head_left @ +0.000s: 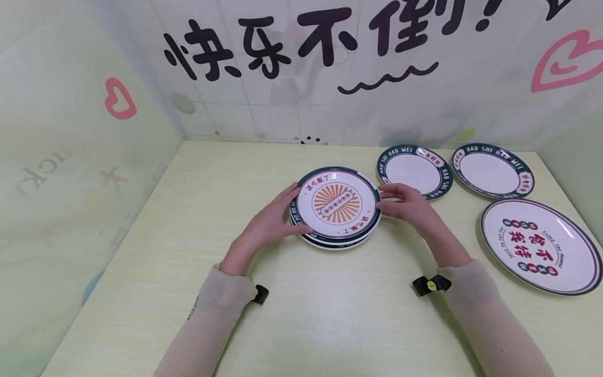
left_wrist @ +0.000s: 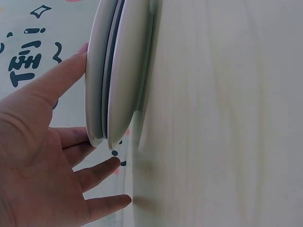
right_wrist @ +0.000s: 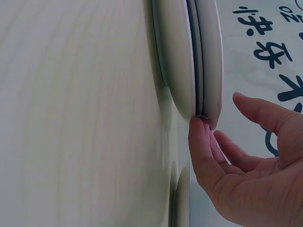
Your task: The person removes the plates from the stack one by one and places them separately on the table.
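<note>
A stack of round plates (head_left: 334,204) sits on the table; the top one is white with a dark green rim, red characters and an orange sunburst. At its left edge is my left hand (head_left: 270,217), with the thumb over the rim and a finger against the side. In the left wrist view, that hand's (left_wrist: 47,142) other fingers spread below the plate edges (left_wrist: 125,71). My right hand (head_left: 410,207) touches the stack's right edge. The right wrist view shows this hand's (right_wrist: 251,161) fingertips at the stacked rims (right_wrist: 208,61), its thumb apart from them.
Two smaller green-rimmed plates, one (head_left: 414,172) beside the other (head_left: 492,170), lie at the back right. In front of them is a larger oval plate (head_left: 542,246) with red and blue characters. Printed walls (head_left: 301,115) border the pale wood-grain table (head_left: 330,314).
</note>
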Motion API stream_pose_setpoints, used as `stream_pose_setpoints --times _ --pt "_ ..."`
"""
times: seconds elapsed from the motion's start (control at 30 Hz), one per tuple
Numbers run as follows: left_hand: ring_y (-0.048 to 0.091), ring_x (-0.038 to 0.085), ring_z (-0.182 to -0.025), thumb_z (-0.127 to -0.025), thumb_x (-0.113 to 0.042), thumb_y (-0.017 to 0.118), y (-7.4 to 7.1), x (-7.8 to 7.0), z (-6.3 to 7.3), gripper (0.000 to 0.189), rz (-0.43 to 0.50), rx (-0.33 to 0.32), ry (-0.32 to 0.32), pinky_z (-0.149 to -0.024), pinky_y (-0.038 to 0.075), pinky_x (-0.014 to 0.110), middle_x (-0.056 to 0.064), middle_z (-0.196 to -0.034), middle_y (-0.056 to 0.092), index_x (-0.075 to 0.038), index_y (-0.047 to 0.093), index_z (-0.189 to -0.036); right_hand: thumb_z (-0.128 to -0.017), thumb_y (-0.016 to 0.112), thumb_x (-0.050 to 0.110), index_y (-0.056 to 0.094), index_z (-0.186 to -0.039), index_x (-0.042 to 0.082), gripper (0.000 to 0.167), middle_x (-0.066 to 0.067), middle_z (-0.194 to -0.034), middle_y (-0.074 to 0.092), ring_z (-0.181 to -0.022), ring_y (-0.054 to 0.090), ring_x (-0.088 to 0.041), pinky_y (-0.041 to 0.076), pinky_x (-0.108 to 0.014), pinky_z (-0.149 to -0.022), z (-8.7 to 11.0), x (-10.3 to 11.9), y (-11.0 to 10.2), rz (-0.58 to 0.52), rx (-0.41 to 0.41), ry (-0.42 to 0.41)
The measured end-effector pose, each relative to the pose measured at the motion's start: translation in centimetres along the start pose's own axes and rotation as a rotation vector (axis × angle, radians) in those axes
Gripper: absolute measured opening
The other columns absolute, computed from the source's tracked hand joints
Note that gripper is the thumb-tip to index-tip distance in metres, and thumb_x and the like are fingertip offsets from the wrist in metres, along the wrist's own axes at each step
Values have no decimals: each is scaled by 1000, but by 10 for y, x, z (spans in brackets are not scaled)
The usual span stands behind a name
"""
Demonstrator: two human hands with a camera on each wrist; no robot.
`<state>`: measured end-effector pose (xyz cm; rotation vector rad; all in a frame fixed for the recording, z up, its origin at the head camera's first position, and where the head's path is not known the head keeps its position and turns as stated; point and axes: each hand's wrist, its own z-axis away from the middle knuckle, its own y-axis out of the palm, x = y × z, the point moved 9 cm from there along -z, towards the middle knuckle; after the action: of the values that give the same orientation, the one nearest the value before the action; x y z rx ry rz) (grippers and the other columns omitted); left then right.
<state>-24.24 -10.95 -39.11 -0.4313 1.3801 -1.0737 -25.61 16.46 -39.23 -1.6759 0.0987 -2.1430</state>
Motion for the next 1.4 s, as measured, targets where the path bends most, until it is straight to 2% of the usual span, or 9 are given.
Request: stream_pose_setpoints --times 0.17,0.37,0.67,1.1,1.4 --pt "13 22 -157 -82 -50 78 0 1 0 103 1 1 -5 -126 24 50 -8 -170 7 -19 19 -161 -94 67 14 42 -148 -1 61 -24 -138 51 -117 54 -27 51 -9 -78 -3 2 2 80 -9 -12" --pt "13 22 -157 -82 -49 78 0 3 -1 102 8 -2 -13 -126 24 50 -9 -170 7 -20 19 -161 -94 68 15 44 -146 -2 60 -25 -134 53 -117 56 -33 49 -11 -77 -7 4 4 142 -47 -29" --pt "12 22 -157 -83 -49 78 1 3 -1 102 14 -2 -6 -126 24 50 -9 -170 7 -21 19 -161 -92 69 16 42 -147 3 62 -21 -133 51 -115 52 -32 47 -22 -82 -11 2 5 214 -76 19" --pt "12 22 -157 -82 -50 78 1 2 0 103 15 -5 -1 -126 23 50 -8 -170 7 -19 19 -161 -94 66 8 39 -147 -1 60 -22 -135 49 -116 49 -32 47 -18 -80 -12 5 7 221 -24 16" --pt "12 21 -157 -82 -51 77 2 4 -2 103 12 -2 -10 -127 23 50 -9 -170 7 -20 18 -161 -94 65 6 39 -147 -3 59 -23 -133 48 -112 49 -30 49 -10 -72 -10 7 6 183 -3 7"
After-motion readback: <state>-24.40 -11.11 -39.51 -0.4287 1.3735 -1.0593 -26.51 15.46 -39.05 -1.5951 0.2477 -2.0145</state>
